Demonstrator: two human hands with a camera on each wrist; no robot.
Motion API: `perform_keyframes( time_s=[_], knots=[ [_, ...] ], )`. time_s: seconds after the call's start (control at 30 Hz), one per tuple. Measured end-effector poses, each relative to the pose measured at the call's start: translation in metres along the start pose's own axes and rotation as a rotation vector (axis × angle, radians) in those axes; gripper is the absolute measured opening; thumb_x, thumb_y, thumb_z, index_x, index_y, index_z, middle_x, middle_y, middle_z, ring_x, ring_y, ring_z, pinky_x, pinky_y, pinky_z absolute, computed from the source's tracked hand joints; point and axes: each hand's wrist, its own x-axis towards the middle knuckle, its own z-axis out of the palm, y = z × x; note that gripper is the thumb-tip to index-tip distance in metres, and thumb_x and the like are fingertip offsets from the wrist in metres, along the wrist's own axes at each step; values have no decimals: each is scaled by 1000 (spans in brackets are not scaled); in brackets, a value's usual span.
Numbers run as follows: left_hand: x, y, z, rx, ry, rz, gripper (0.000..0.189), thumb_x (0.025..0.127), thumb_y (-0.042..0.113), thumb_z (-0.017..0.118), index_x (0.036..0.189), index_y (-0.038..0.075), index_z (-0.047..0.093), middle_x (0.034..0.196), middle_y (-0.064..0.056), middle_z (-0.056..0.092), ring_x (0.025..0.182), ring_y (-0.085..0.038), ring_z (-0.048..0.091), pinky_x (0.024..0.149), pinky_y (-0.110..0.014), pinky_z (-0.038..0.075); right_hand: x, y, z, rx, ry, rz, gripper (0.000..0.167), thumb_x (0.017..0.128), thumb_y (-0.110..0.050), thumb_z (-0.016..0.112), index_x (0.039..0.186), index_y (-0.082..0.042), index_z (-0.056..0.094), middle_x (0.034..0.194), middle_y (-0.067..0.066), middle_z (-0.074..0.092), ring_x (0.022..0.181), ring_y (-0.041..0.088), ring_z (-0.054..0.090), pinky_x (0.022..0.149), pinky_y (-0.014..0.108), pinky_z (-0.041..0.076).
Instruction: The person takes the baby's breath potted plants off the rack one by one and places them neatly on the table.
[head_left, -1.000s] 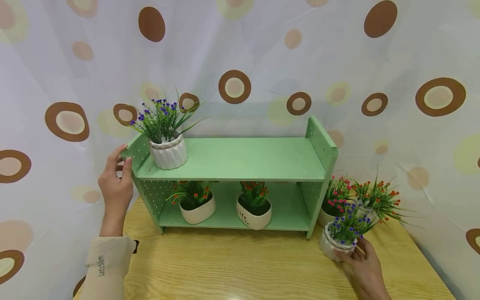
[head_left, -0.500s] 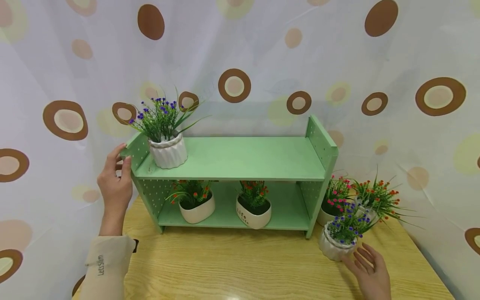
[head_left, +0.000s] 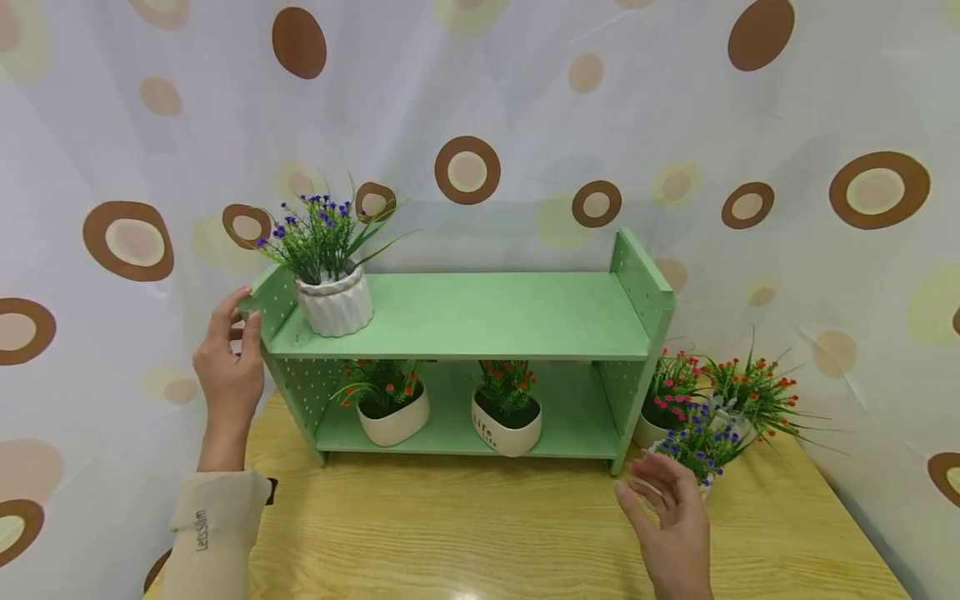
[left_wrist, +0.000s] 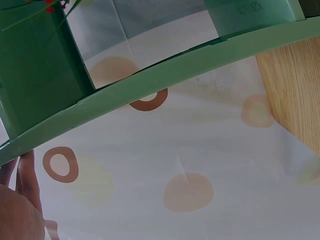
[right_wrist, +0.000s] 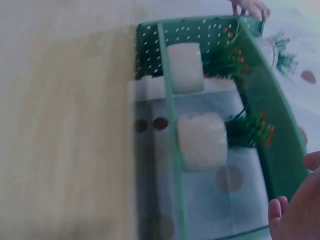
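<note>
My left hand [head_left: 228, 358] holds the left side panel of a two-tier green shelf [head_left: 480, 317] by its upper front corner. In the left wrist view, its fingertips [left_wrist: 29, 170] meet the shelf's edge. My right hand [head_left: 671, 521], empty, hovers over the table with thumb and fingers apart, partly hiding a potted plant with purple-blue flowers [head_left: 701, 446]. Another purple-flowered plant in a white ribbed pot [head_left: 335, 304] stands on the top tier at the left. Two red-flowered plants in cream pots, one left [head_left: 393, 417] and one lettered [head_left: 510, 425], occupy the lower tier.
Right of the shelf, a pink-flowered plant [head_left: 671, 392] and an orange-red-flowered plant [head_left: 750, 396] stand close together on the wooden table [head_left: 450, 533]. Behind hangs a white curtain with brown circles [head_left: 525, 108]. The shelf's right panel [head_left: 645, 292] rises above the top tier.
My right hand has let go of the purple-flowered plant's white pot, drawn back from it, then moved left in front of it. My left hand keeps its place on the shelf.
</note>
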Motion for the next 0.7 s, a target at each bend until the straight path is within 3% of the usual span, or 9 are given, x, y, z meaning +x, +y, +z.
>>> perform_keyframes(
  time_s=[0.17, 0.37, 0.57, 0.7],
  knots=[
    [1, 0, -1, -2, 3, 10, 37, 107, 22, 59, 144, 25, 63, 116, -23, 74, 85, 18, 50, 63, -11, 35, 9, -26, 33, 15, -197, -183, 47, 93, 9, 70, 137, 4, 53, 122, 3, 63, 114, 9, 64, 97, 21, 52],
    [2, 1, -2, -9, 12, 16, 37, 107, 22, 59, 143, 25, 63, 115, -23, 74, 85, 19, 50, 65, -11, 36, 37, -60, 80, 4, -399, -354, 48, 93, 3, 73, 137, -1, 56, 128, 9, 63, 123, 20, 63, 106, 25, 50],
    [2, 1, -1, -16, 6, 9, 37, 107, 23, 59, 144, 26, 63, 116, -22, 74, 84, 18, 51, 65, -11, 36, 62, -100, 141, -42, -566, -418, 54, 96, -9, 74, 145, -6, 53, 140, 20, 58, 131, 26, 58, 112, 34, 46],
    [0, -1, 0, -17, 5, -3, 37, 107, 23, 59, 144, 27, 63, 115, -22, 74, 84, 17, 51, 64, -10, 37, 77, -119, 184, -109, -664, -404, 63, 97, -17, 74, 154, -12, 45, 147, 14, 54, 138, 26, 52, 116, 40, 43]
  ],
)
